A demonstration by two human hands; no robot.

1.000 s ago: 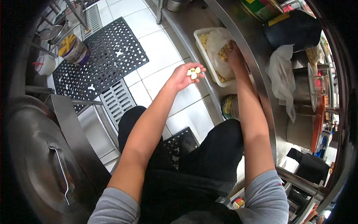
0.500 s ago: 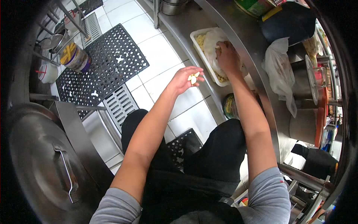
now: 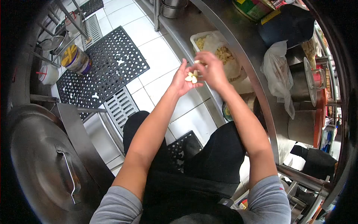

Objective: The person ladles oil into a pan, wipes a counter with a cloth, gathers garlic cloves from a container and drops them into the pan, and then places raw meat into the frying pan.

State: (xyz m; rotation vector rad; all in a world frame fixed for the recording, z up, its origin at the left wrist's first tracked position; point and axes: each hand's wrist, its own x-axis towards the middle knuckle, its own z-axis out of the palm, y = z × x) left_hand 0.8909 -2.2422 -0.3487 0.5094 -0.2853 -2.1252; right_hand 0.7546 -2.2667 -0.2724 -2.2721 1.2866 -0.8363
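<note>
My left hand (image 3: 181, 83) is palm up with several peeled garlic cloves (image 3: 192, 77) lying in it, its fingers partly curled. Just above and to the right of it is my right hand (image 3: 212, 71), slightly blurred, with a pale clove showing at its fingertips. Beyond the hands, on the low steel shelf, a white rectangular tub (image 3: 192, 39) holds more pale yellow cloves (image 3: 224, 54) and a crumpled clear plastic bag (image 3: 213, 42).
A steel counter edge (image 3: 246, 56) runs along my right above the shelf. A large tin (image 3: 228, 108) stands near my right knee. Left are a big metal lid (image 3: 41, 156), a black perforated mat (image 3: 108, 67) and a tub of yellow pieces (image 3: 76, 59) on the floor.
My right hand has come out of the white tub and moved left to my left hand, with a clove at its fingertips. More of the tub's cloves now shows.
</note>
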